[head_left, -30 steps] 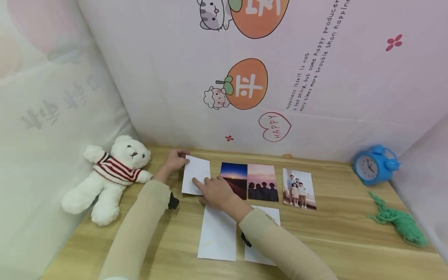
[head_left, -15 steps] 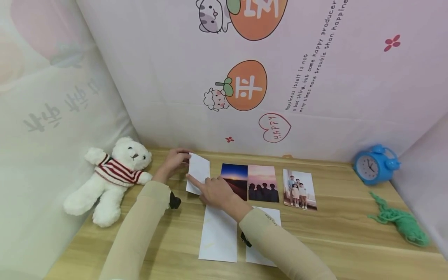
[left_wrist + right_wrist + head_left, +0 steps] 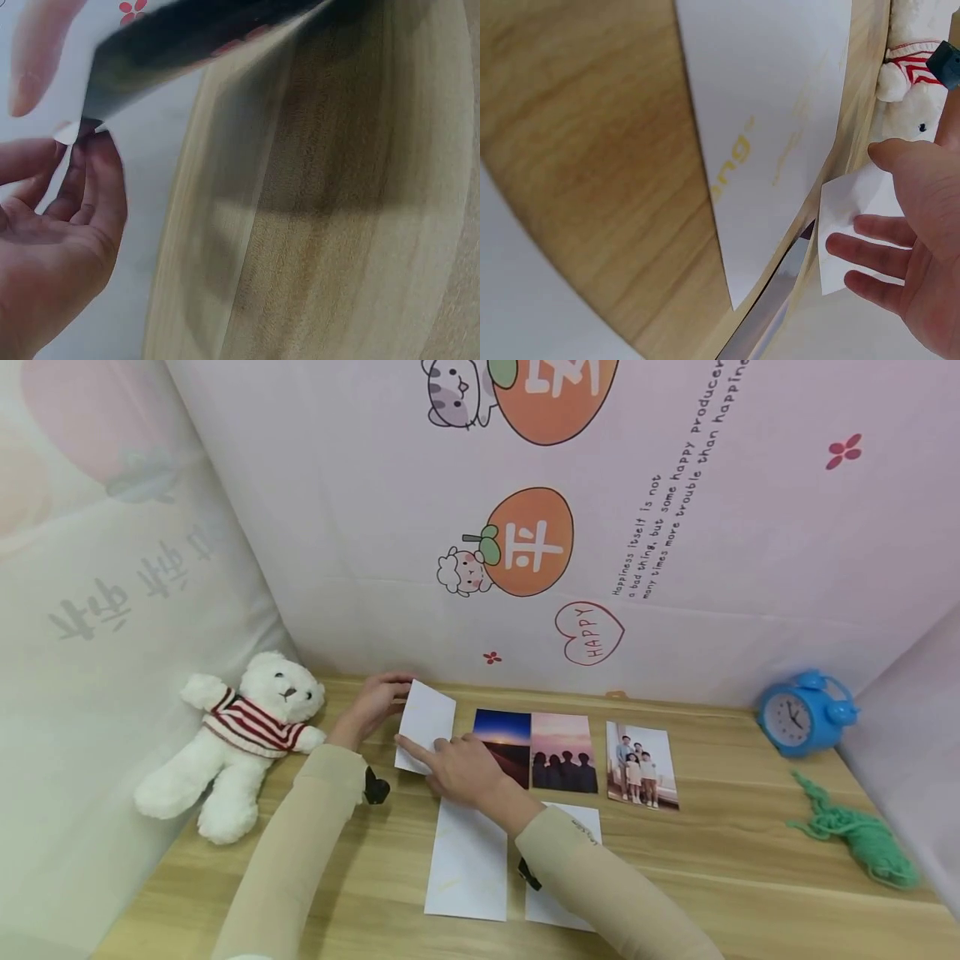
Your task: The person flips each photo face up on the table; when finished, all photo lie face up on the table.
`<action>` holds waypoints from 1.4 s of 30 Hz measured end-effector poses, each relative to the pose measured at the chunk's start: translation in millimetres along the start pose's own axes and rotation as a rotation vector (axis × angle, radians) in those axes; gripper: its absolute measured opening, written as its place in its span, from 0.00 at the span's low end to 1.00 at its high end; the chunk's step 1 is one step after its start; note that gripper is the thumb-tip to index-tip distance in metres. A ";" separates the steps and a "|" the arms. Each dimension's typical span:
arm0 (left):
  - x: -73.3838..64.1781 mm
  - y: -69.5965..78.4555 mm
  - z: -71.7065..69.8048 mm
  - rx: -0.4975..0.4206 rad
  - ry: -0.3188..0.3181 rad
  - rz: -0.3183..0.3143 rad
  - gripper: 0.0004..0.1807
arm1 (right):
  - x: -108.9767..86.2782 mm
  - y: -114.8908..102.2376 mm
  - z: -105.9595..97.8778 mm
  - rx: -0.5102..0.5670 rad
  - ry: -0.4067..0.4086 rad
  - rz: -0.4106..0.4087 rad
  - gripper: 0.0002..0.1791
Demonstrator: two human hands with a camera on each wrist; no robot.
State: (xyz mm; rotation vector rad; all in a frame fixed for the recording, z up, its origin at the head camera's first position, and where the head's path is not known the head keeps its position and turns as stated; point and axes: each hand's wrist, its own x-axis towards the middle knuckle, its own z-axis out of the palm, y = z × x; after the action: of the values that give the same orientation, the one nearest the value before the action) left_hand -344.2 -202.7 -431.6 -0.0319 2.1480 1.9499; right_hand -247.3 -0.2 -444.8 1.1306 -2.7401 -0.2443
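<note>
A small photo card (image 3: 430, 718) stands tilted off the table in the head view, its plain white back facing up. My left hand (image 3: 377, 706) pinches it by the upper left corner, between thumb and fingers. From below, the left wrist view shows the card's dark printed side (image 3: 172, 60) and the left hand (image 3: 67, 225) at its corner. My right hand (image 3: 468, 770) reaches in from the right with its index finger stretched across the card's lower part. In the right wrist view the right hand's fingers (image 3: 874, 255) lie loosely extended in front of the white card.
To the right lie a sunset photo (image 3: 502, 739), a silhouette photo (image 3: 564, 752) and a family photo (image 3: 641, 764). Two white sheets (image 3: 467, 868) lie nearer. A teddy bear (image 3: 251, 722) sits left; a blue alarm clock (image 3: 802, 714) and green yarn (image 3: 870, 843) are right.
The card has been tipped up further and shifted slightly to the right and back, with the left hand moving along. The right index fingertip has slid left to the card's edge.
</note>
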 end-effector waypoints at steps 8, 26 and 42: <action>1.8 0.6 5.0 0.015 -0.029 0.026 0.24 | -1.1 -0.9 -3.0 0.006 0.043 -0.039 0.39; 5.3 4.9 14.0 0.034 -0.029 0.166 0.18 | -1.5 4.0 -6.8 -0.007 0.303 -0.030 0.28; 3.6 -2.5 19.5 0.415 -0.093 0.186 0.30 | -7.5 10.6 -5.7 -0.110 0.317 -0.038 0.22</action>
State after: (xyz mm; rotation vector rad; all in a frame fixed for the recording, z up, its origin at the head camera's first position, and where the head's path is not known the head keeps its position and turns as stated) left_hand -344.2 -183.3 -436.3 0.3345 2.5193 1.5142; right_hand -248.1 12.0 -437.7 1.0886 -2.4014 -0.1982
